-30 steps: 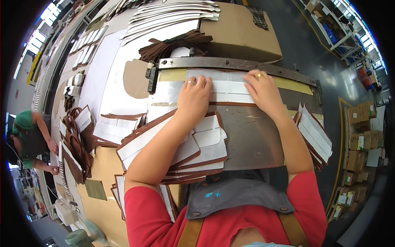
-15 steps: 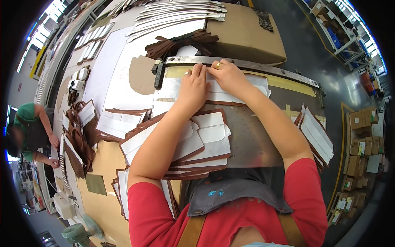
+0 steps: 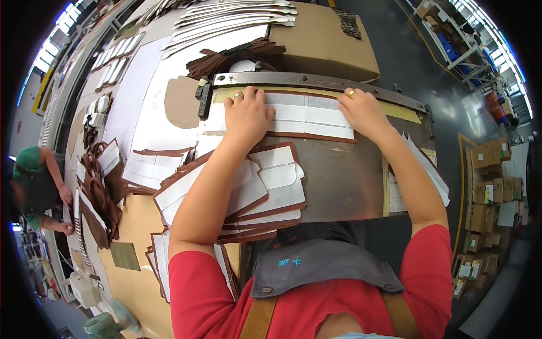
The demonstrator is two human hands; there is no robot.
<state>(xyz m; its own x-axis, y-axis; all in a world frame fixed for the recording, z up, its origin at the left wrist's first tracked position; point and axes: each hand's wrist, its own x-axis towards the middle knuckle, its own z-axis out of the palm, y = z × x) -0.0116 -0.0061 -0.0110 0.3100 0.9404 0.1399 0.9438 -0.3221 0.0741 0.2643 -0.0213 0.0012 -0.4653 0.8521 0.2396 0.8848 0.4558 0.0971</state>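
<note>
A brown leather panel with a white backing (image 3: 307, 117) lies flat on a metal plate (image 3: 344, 181). Its far long edge runs along a strip of yellow tape beside a steel bar (image 3: 316, 79). My left hand (image 3: 247, 116) grips the left part of that far edge, fingers bent and closed on it. At the panel's far right corner, my right hand (image 3: 364, 113) is closed on the edge with bent fingers. The fingertips partly hide the edge. Just nearer than my left hand, a fanned pile of similar panels (image 3: 276, 169) overlaps the plate.
More panels (image 3: 155, 169) and a bundle of brown leather pieces (image 3: 104, 186) lie to the left. Other panels (image 3: 426, 169) rest at the plate's right edge. Brown strips (image 3: 237, 56) and a cardboard box (image 3: 322, 39) are beyond the bar. A co-worker (image 3: 36, 181) is at far left.
My hands have moved apart along the panel's far edge, the left one leftward and the right one to the right corner. More of the panel shows between them. The view has shifted slightly.
</note>
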